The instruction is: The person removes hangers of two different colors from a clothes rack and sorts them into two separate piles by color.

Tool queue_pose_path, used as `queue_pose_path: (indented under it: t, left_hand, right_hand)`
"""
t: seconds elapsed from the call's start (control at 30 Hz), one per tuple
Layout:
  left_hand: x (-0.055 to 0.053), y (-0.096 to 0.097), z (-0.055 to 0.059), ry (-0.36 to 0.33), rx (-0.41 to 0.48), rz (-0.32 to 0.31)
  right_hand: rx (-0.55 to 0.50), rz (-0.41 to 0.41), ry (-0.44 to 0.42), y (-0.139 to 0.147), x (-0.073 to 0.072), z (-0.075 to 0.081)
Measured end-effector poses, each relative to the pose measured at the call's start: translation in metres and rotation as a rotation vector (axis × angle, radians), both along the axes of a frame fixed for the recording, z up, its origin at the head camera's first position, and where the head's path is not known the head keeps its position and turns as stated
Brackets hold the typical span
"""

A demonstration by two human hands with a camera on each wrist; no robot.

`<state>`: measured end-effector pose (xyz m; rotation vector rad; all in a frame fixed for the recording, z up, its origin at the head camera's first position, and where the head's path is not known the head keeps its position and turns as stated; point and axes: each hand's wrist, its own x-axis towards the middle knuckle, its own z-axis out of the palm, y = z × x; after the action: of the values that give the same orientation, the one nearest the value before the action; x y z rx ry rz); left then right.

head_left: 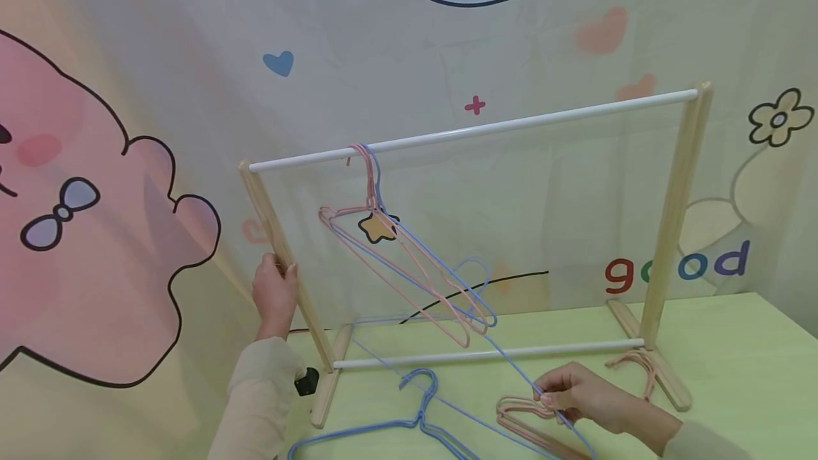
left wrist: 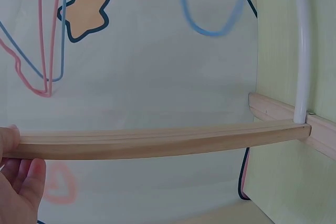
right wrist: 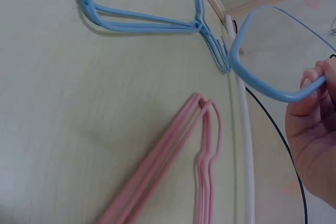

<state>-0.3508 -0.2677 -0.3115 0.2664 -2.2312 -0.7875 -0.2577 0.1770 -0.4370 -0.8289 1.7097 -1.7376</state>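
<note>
A big pale cloth with hearts, a star and a pink cartoon shape hangs at the back (head_left: 415, 55). In front is a light green table (head_left: 735, 346). A rack (head_left: 479, 131) with wooden sides and white bars stands on it. Pink and blue hangers (head_left: 369, 176) hang together from the top bar, nearer its left end. One more blue hanger (right wrist: 254, 81) is up in the air, low in front of the rack. On the table lie a blue pile (right wrist: 147, 23) and a pink pile (right wrist: 206, 129), the pink one by the rack's right foot. The left hand (head_left: 275, 289) has its fingers wrapped around the left wooden post. The right hand (head_left: 584, 396) pinches the lifted blue hanger near one end, between thumb and fingers.
</note>
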Motion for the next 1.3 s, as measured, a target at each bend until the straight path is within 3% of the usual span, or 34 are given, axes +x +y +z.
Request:
queue_pose_path:
  t: [0.3,0.5,0.63,0.83,1.0,1.13,1.3]
  left_hand:
    - [0.001,0.002,0.001,-0.009,0.012,-0.016]
    - [0.001,0.003,0.002,0.003,0.010,-0.013]
    - [0.001,0.003,0.001,-0.006,0.014,-0.011]
    - [0.001,0.001,0.000,-0.003,0.012,-0.011]
    - [0.000,0.000,-0.001,0.004,0.016,-0.011]
    - [0.001,0.001,0.000,0.001,0.022,-0.010]
    - [0.001,0.001,0.000,-0.007,0.020,-0.006]
  right_hand:
    - [0.007,0.011,-0.049,-0.022,0.010,-0.019]
    - [-0.071,0.107,-0.069,-0.038,0.015,-0.028]
    - [-0.098,0.170,0.006,-0.048,0.017,-0.034]
    - [-0.077,0.166,0.156,-0.063,0.017,-0.042]
    - [-0.107,0.219,0.116,-0.075,0.018,-0.050]
    - [-0.014,0.173,0.036,-0.081,0.022,-0.055]
    - [0.080,0.112,0.065,-0.085,0.026,-0.059]
